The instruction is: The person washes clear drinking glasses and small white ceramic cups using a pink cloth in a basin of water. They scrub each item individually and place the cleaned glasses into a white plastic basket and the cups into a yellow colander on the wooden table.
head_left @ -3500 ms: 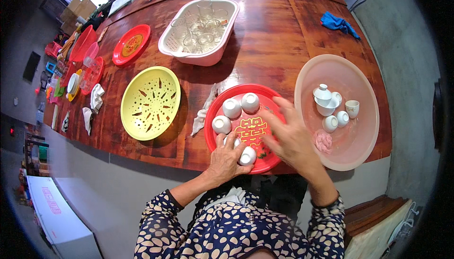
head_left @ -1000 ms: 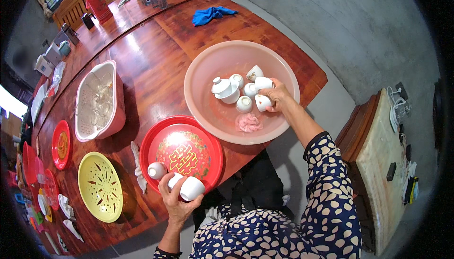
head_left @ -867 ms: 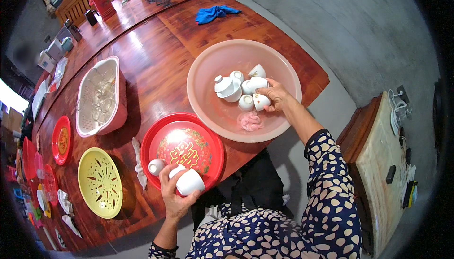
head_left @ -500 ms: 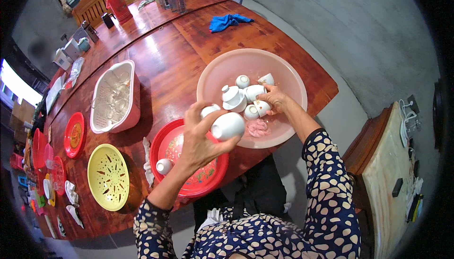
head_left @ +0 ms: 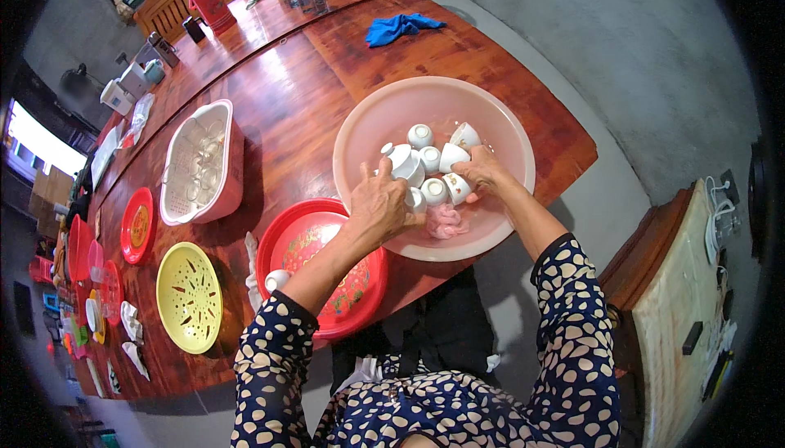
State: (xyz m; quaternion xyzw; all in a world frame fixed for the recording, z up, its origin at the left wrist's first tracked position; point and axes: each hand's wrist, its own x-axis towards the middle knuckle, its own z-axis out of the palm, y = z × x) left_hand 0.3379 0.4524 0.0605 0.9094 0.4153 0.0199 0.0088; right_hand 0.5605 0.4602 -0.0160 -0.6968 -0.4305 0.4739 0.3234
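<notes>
**Both hands in the pink basin, one cup left on the tray**

Both hands are down in the pink basin (head_left: 491, 113) at the near edge of the wooden bench (head_left: 311, 96). The left hand (head_left: 380, 203) lies over a small white cup (head_left: 415, 199) at the basin's near side, fingers curled down on it; whether that grip is truly closed on the cup I cannot tell, since the hand hides it. The right hand (head_left: 482, 172) has its fingers together on another white cup (head_left: 456, 188), pinching it by the rim. Around them sit more white cups and a small white teapot (head_left: 401, 158), all clustered mid-basin, with a pink cloth (head_left: 446, 221) bunched just beside the hands.

By the look of it, most of the tea set is already gathered in the basin. The red round tray (head_left: 319, 244) beside it is nearly bare, with a single white cup (head_left: 276, 280) resting at its left rim, so that one seems to be what remains outside the basin. Further left lie a yellow perforated dish (head_left: 188, 297) and a white drainer basket (head_left: 200, 162), untouched.
</notes>
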